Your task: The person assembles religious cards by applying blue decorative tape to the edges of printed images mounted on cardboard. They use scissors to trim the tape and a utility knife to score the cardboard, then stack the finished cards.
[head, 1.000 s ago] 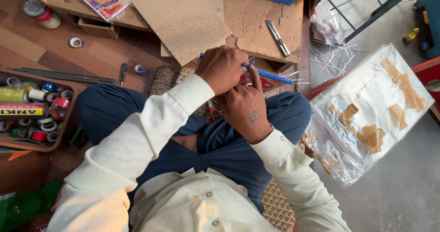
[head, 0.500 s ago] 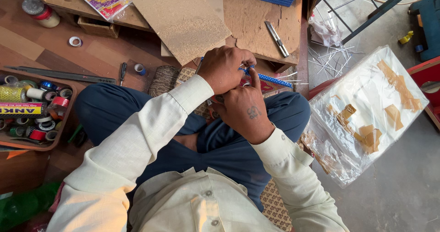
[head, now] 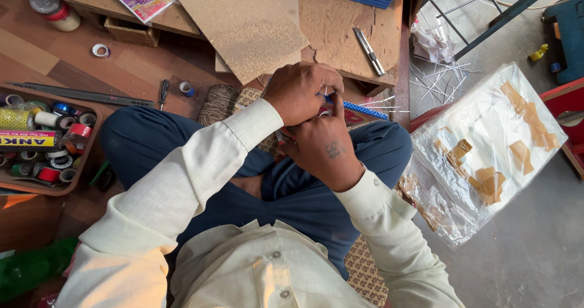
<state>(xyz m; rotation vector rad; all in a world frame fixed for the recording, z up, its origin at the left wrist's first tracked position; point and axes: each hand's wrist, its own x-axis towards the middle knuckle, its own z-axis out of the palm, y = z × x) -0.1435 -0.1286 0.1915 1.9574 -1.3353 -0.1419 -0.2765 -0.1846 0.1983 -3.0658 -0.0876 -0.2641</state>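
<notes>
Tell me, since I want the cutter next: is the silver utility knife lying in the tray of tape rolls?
No: the silver utility knife lies on the brown board ahead, far from the tape tray.

Wood-pattern floor [head: 55, 58] at left, grey concrete floor [head: 541, 241] at right, low worn wooden board table [head: 347, 34] ahead, daylight.

The person sits cross-legged, both arms in cream long sleeves reaching forward over the lap. The left hand [head: 302, 92] is curled into a loose fist, knuckles up, fingers pinched together at its far side. The right hand [head: 325, 147] lies just beneath and against it, back upward with a small dark mark showing, its fingers [head: 336, 106] pointing up to meet the left.
</notes>
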